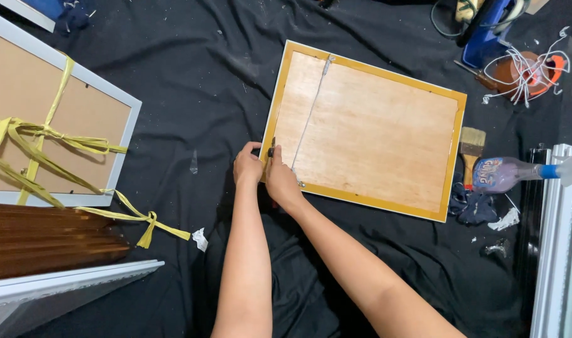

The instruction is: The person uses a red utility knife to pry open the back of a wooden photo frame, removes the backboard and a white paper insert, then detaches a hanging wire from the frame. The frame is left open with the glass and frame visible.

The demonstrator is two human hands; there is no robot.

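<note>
Down on the black cloth we had a yellow-edged picture frame lying face down, its plywood back up and a thin hanging wire running along its left side. Our left hand gripped the frame's left edge, fingers curled round it. Our right hand was closed on a small dark tool pressed to that same edge. A paintbrush and a spray bottle lay just beside the frame's right side
</note>
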